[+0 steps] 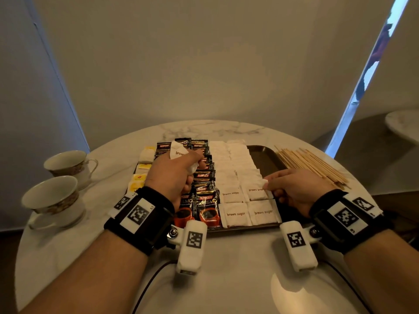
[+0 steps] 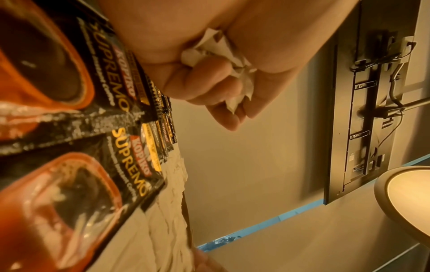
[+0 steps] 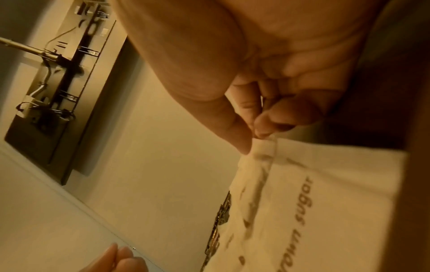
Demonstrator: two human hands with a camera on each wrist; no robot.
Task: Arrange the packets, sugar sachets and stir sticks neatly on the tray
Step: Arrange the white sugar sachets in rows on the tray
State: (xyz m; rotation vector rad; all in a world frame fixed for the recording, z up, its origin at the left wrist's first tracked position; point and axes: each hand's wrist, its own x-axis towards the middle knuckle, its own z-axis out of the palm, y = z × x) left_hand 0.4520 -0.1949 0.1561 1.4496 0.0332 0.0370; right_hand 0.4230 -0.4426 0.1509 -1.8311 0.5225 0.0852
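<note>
A dark tray (image 1: 265, 158) lies on the round marble table. On it run rows of yellow tea packets (image 1: 138, 179), black Kopiko coffee packets (image 1: 205, 206) and white brown sugar sachets (image 1: 235, 213). My left hand (image 1: 175, 172) hovers over the coffee rows and grips a bunch of white sugar sachets (image 1: 179, 151), seen crumpled in its fist (image 2: 223, 53). My right hand (image 1: 294, 189) pinches the right edge of a sugar sachet (image 1: 257, 189) lying in the right sachet row; thumb and finger meet on the sachet's corner (image 3: 263, 145). Wooden stir sticks (image 1: 310, 166) lie on the table right of the tray.
Two white teacups on saucers (image 1: 53, 200) (image 1: 68, 164) stand at the table's left. Bare marble stretches in front of the tray, crossed by black wrist cables (image 1: 154, 282). The tray's far right part (image 1: 269, 164) is bare. A second table (image 1: 403, 123) stands far right.
</note>
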